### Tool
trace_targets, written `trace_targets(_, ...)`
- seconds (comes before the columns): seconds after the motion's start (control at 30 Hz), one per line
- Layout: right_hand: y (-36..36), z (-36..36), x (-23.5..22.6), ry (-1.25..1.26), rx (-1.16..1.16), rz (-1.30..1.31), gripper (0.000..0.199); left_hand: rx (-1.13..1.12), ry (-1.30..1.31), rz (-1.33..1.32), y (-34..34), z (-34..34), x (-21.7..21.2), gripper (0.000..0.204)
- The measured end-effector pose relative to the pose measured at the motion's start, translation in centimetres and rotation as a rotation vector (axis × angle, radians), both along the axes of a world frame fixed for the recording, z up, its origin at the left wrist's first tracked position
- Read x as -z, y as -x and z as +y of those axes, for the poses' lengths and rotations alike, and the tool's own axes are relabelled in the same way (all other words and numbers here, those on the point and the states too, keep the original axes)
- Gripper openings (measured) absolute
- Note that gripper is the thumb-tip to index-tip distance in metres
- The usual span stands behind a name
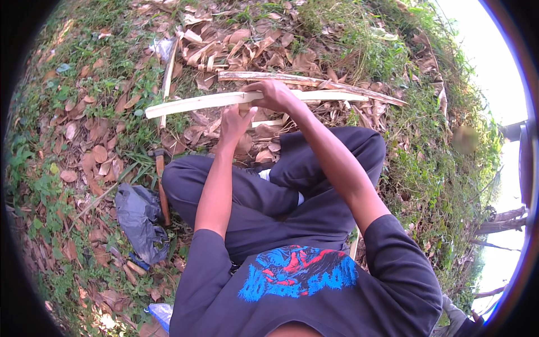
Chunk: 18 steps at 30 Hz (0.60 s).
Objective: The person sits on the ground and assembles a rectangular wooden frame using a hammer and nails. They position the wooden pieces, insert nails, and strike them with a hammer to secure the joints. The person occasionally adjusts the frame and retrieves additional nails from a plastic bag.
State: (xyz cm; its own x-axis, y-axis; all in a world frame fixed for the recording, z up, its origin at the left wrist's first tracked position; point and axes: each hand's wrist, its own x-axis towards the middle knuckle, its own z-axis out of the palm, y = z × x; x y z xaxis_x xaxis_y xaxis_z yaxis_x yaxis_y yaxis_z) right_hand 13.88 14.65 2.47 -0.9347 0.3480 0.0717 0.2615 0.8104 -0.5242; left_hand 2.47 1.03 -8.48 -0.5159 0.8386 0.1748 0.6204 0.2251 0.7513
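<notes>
A long pale strip of wood (pixel 196 103) lies crosswise in front of my folded legs, its left end reaching farther out than its right. My right hand (pixel 273 96) is closed over the strip near its middle, with the fingers bent across the top. Just left of it, my left hand (pixel 234 122) grips the strip from its near edge; its thumb points right and its fingertips are partly hidden under the wood. Between the hands shows a small tan block-like patch (pixel 247 105), too small to make out.
Behind the strip lies a rougher, bark-edged wooden strip (pixel 314 81). Another pale strip (pixel 168 76) points away at left. Beside my left knee are a wooden-handled hammer (pixel 163 191), a dark plastic bag (pixel 137 219) and wooden-handled tools (pixel 126 265). Dry leaves and curled shavings (pixel 252 48) cover the ground ahead.
</notes>
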Motion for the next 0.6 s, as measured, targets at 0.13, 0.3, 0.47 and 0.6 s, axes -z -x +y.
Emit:
trace_targets(0.13, -0.4, 0.5, -0.1, 0.010, -0.002, -0.040, 0.048, 0.011, 0.031, -0.052, -0.5, -0.1, -1.0, 0.051)
trace_targets(0.3, 0.3, 1.2, 0.3, 0.022, -0.034, 0.010, 0.049, -0.003, 0.014, -0.113, 0.0, 0.4, -0.1, 0.050)
trace_targets(0.47, 0.3, 2.5, 1.0, 0.018, -0.032, 0.015, 0.049, -0.034, 0.072, -0.106, -0.2, 0.6, 0.0, 0.042)
trace_targets(0.6, 0.5, 2.0, 0.1, 0.051, -0.044, -0.026, 0.050, -0.039, 0.067, -0.082, 0.1, 0.5, 0.3, 0.044)
